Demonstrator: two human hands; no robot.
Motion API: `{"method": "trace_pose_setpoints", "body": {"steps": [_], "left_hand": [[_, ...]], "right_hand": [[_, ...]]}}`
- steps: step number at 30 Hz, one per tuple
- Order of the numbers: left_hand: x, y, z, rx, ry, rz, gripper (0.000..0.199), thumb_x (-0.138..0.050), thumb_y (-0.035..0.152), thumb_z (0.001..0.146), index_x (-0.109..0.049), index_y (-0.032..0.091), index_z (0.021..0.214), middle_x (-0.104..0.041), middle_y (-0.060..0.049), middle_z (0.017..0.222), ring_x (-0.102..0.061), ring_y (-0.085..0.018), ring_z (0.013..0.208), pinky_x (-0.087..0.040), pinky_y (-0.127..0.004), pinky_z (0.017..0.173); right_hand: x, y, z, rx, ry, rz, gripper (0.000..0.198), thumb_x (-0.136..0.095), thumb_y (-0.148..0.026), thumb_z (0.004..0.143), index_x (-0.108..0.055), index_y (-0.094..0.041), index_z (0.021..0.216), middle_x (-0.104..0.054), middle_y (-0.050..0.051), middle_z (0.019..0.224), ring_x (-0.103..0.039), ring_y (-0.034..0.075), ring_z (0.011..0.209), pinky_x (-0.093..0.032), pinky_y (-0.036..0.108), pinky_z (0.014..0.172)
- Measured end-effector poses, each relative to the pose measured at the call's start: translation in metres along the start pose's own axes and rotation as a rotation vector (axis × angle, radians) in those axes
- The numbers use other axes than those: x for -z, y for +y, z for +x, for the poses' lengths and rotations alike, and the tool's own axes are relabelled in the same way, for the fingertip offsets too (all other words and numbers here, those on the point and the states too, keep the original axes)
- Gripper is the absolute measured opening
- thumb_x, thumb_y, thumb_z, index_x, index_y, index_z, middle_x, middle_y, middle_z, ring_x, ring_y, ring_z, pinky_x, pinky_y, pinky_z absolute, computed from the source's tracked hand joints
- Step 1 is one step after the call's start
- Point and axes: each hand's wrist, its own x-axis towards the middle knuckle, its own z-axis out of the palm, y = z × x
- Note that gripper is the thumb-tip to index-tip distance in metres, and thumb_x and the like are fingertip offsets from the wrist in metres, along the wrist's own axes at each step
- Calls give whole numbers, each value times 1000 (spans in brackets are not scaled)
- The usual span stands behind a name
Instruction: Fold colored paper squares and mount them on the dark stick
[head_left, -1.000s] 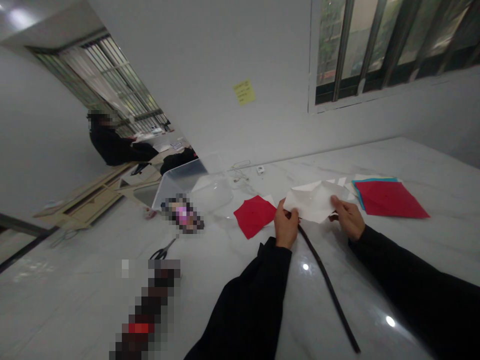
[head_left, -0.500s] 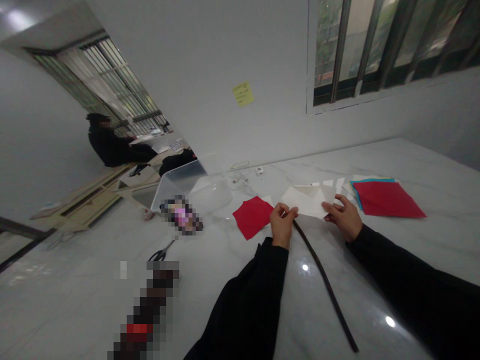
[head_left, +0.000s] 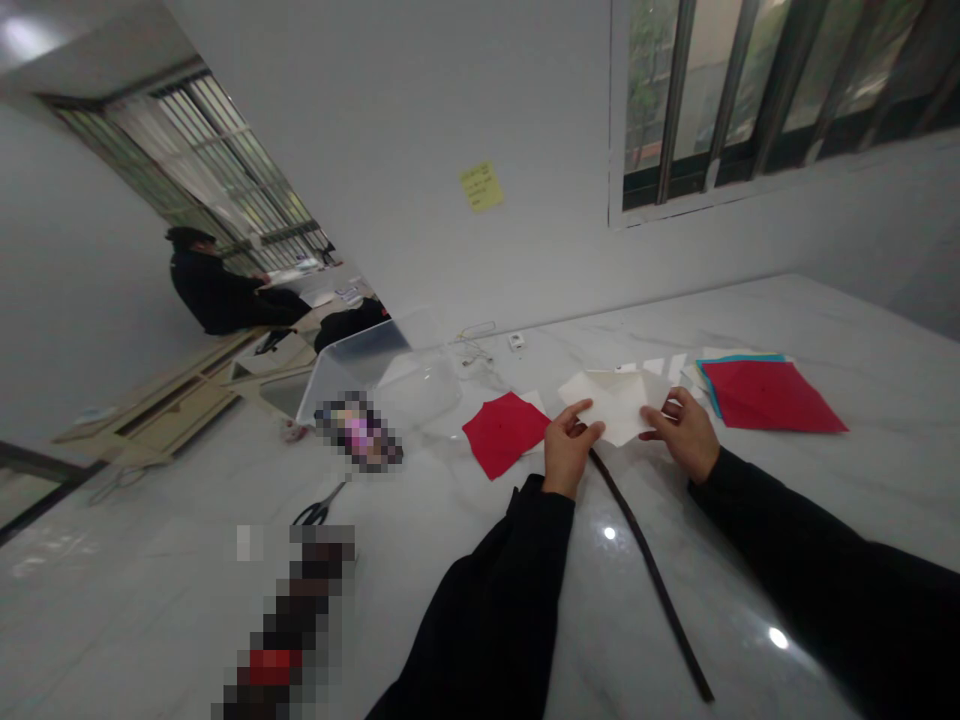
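While the left hand (head_left: 568, 452) and right hand (head_left: 688, 437) grip the white paper (head_left: 619, 408) between their fingers (head_left: 656, 421) over the desk (head_left: 409, 540), its underside is hidden from me. I lose the dark stick (head_left: 649, 567) near the left hand, perhaps beneath the paper.

Your left hand (head_left: 571, 448) touches the white paper (head_left: 619, 405) at left; your right hand (head_left: 686, 432) pinches its right edge. Dark stick (head_left: 651, 570) runs from your left hand toward you. Red sheet (head_left: 502, 435) left, red-topped stack (head_left: 772, 396) right.
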Motion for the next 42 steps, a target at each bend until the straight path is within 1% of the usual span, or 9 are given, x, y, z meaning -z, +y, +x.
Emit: {"method": "trace_pose_setpoints", "body": {"steps": [3,6,10,15,18,23,31,38,42], "left_hand": [[1,4,-1,9,-48,60,51,-80,16,57,-73,18,108,-67,-1,76,-53,-11,64,-44,-24,67],[4,8,-1,7,-99,166,51,-76,14,60,-73,18,112,-56,4,60,-44,-9,55,-37,-22,57],[8,13,-1,-26,-179,273,49,-68,11,63,-74,19,111,-52,4,56,-39,-9,53,-30,-22,52],[12,17,-1,-62,-248,353,48,-59,7,65,-75,18,109,-62,0,66,-42,-9,55,-31,-21,52],[15,16,2,-55,-210,335,48,-61,8,65,-75,17,110,-68,-2,73,-51,-10,61,-40,-22,59],[17,9,6,-17,-177,140,57,-73,14,65,-69,17,121,-74,-6,91,-63,-17,81,-48,-29,78],[23,10,10,53,-173,-195,64,-83,15,61,-66,19,123,-68,-10,122,-62,-24,111,-42,-39,101],[29,20,10,96,-182,-285,63,-81,13,65,-65,19,125,-65,-9,129,-58,-23,119,-39,-37,106],[30,23,10,92,-176,-312,64,-81,13,65,-63,19,127,-63,-9,132,-55,-25,124,-39,-37,107]], "right_hand": [[6,1,6,146,35,-116,40,-73,-39,69,-50,-24,98,-59,9,123,-66,25,99,-60,34,68],[14,1,12,236,-28,-196,36,-70,-34,71,-53,-25,102,-49,11,140,-62,27,110,-58,34,74],[25,0,19,317,-68,-316,33,-66,-29,75,-58,-23,106,-46,12,145,-63,27,109,-56,38,81],[32,0,25,371,-338,-415,18,-60,-26,82,-70,-23,96,-57,7,138,-54,29,125,-46,44,100],[34,3,28,323,-344,-351,32,-62,-28,82,-69,-25,113,-64,7,130,-59,28,119,-45,44,102],[36,4,31,189,-291,-236,53,-73,-37,76,-66,-24,127,-72,7,110,-67,28,96,-56,40,81],[40,-1,30,-108,-370,-54,70,-79,-44,70,-61,-22,134,-69,0,75,-56,12,58,-48,24,54],[38,2,30,-158,-272,29,60,-85,-36,65,-70,-25,122,-69,7,112,-59,10,71,-49,22,60],[35,4,30,-174,-185,114,51,-86,-37,63,-75,-23,111,-71,5,98,-61,12,73,-53,26,67]]}}
